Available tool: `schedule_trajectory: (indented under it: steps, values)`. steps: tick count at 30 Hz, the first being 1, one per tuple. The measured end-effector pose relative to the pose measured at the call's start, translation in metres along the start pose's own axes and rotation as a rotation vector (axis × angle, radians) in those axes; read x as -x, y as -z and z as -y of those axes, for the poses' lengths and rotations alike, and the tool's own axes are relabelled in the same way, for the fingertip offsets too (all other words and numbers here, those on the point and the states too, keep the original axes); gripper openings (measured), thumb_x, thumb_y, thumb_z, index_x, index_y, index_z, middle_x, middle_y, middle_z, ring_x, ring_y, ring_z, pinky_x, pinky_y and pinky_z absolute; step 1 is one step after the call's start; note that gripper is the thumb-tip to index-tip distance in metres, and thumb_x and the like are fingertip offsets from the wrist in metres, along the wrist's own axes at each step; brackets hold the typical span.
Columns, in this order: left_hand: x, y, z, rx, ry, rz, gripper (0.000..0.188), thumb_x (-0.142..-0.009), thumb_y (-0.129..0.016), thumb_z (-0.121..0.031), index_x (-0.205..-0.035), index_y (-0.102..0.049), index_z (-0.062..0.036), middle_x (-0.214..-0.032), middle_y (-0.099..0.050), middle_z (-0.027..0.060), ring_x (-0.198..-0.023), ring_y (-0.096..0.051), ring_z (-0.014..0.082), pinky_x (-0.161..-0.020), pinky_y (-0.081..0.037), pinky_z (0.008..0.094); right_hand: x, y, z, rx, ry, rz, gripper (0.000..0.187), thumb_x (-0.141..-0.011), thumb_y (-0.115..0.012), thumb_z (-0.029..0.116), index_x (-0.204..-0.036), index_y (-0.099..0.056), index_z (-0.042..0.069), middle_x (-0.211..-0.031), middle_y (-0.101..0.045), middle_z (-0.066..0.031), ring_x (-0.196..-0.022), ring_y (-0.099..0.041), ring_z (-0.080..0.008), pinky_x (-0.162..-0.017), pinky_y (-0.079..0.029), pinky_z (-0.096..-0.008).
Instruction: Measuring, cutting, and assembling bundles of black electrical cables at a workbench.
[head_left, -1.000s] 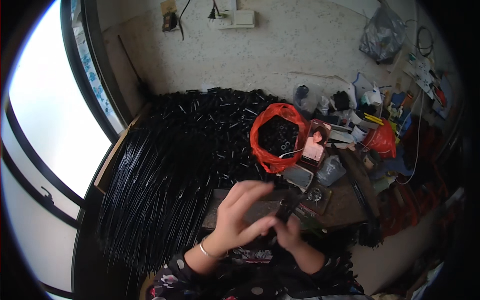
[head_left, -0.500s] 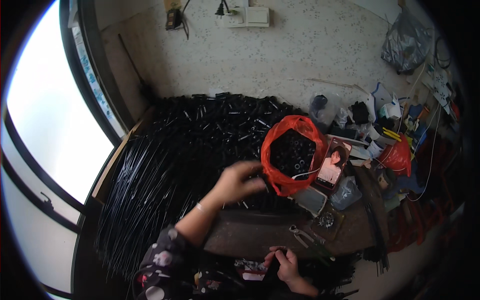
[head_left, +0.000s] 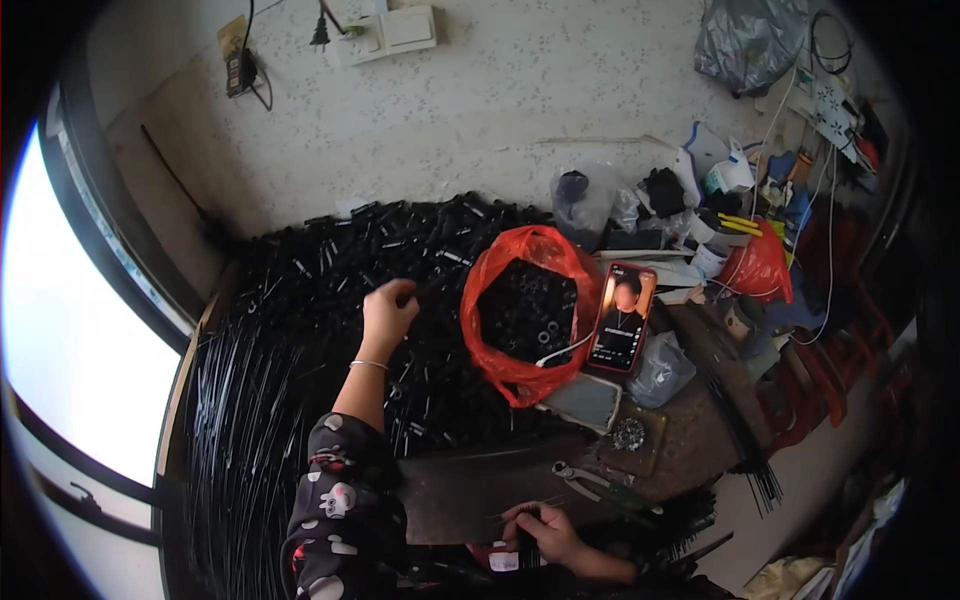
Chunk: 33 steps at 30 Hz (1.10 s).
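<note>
My left hand (head_left: 388, 312) reaches over a heap of short black tubes (head_left: 340, 250), its fingers curled in. Something dark shows at its fingertips, too small to make out. Close to my body, my right hand (head_left: 548, 534) is closed in a pinch around thin dark rods, whose fine ends poke out past the fingers. To the right of my left hand stands a red plastic bag (head_left: 480, 345) with its mouth spread wide. Small black ring-shaped parts (head_left: 530, 310) lie inside it. Pliers (head_left: 590, 480) rest on the dark bench near my right hand.
Long thin black rods (head_left: 250, 420) cover the left side. Beside the bag are a phone (head_left: 622, 320) with a white cable, a clear plastic bag (head_left: 662, 370) and a dish of small metal pieces (head_left: 630, 434). Clutter and another red bag (head_left: 760, 262) sit further right.
My left hand has left the red bag's near-left side and moved left and farther out over the tubes, its fingers now curled. My right hand stays in its pinch. The view has shifted.
</note>
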<state>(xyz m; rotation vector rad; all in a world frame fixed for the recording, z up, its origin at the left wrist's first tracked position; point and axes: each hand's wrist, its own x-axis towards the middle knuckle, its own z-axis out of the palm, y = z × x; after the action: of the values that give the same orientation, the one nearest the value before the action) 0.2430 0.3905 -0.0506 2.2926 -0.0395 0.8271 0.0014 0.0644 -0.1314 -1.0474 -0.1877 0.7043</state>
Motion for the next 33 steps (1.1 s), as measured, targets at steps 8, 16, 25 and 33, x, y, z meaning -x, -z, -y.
schedule_trajectory:
  steps: [8, 16, 25, 33]
  values:
    - [0.042, 0.109, -0.103, 1.353, 0.369, -0.364, 0.022, -0.090, -0.054, -0.028, -0.100, -0.058, -0.0088, -0.082, -0.058, 0.0015, -0.071, -0.055, 0.0118, -0.066, -0.045, 0.0236, 0.033, -0.033, 0.016, 0.034, 0.172, 0.082, 0.021, -0.092, -0.048, 0.015, -0.104, -0.050, -0.002, -0.080, -0.061, -0.0146, -0.065, -0.061, -0.0207, -0.062, -0.051, -0.0318]
    - [0.145, 0.081, -0.068, -0.328, 0.297, 0.196, 0.025, -0.074, -0.066, -0.021, -0.089, -0.051, -0.0072, -0.080, -0.062, 0.0169, -0.079, -0.061, 0.0361, -0.063, -0.050, 0.0426, 0.036, -0.024, -0.010, -0.090, 0.144, -0.131, 0.017, -0.091, -0.049, 0.015, -0.102, -0.048, 0.003, -0.080, -0.062, -0.0146, -0.064, -0.061, -0.0204, -0.061, -0.049, -0.0306]
    - [0.169, 0.068, -0.064, -0.140, 0.172, -0.370, 0.016, -0.072, -0.067, -0.013, -0.077, -0.056, -0.0026, -0.074, -0.060, 0.0164, -0.069, -0.059, 0.0344, -0.060, -0.046, 0.0401, 0.050, -0.016, -0.010, -0.052, 0.193, -0.157, 0.014, -0.085, -0.058, 0.010, -0.095, -0.060, 0.000, -0.084, -0.063, -0.0100, -0.075, -0.060, -0.0168, -0.073, -0.048, -0.0289]
    - [0.302, 0.032, -0.124, -0.036, 0.164, 0.275, 0.018, -0.074, -0.067, -0.014, -0.082, -0.056, -0.0024, -0.083, -0.060, 0.0096, -0.076, -0.060, 0.0272, -0.066, -0.047, 0.0367, 0.054, -0.020, -0.013, 0.120, 0.357, -0.177, 0.014, -0.088, -0.055, 0.011, -0.096, -0.057, 0.000, -0.084, -0.063, -0.0071, -0.074, -0.057, -0.0113, -0.072, -0.046, -0.0242]
